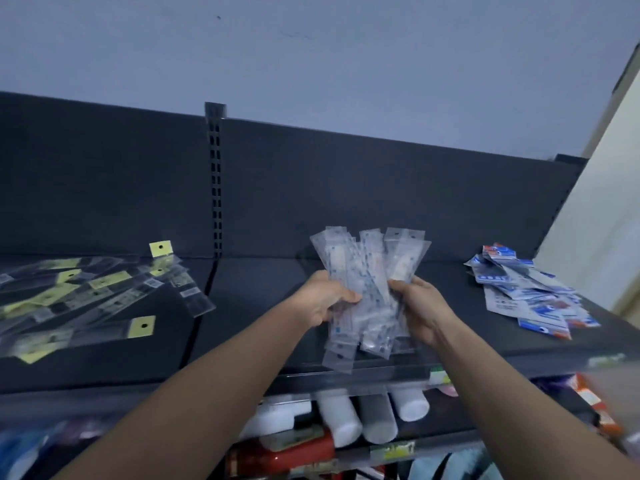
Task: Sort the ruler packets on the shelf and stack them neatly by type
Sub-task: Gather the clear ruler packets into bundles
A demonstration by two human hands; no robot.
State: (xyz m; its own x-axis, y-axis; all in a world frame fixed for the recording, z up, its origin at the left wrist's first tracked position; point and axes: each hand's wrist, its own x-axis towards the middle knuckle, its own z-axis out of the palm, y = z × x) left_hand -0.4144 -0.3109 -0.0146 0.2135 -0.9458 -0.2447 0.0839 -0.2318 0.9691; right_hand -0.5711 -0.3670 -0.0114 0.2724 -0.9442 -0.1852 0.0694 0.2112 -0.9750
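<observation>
A bunch of clear ruler packets [372, 271] stands upright and fanned out above the middle of the dark shelf [263, 306]. My left hand [325, 299] grips the bunch from the left side. My right hand [420, 306] grips it from the right. On the shelf's left lie several clear packets with yellow header cards [90, 296], scattered loosely. A loose pile of blue, white and red packets [530, 292] lies on the shelf's right end.
A dark back panel with a slotted upright [215, 181] rises behind the shelf. Below the shelf's front edge, white bottles [374, 414] and red items [287, 455] fill a lower shelf. A pale wall [602, 230] closes off the right side.
</observation>
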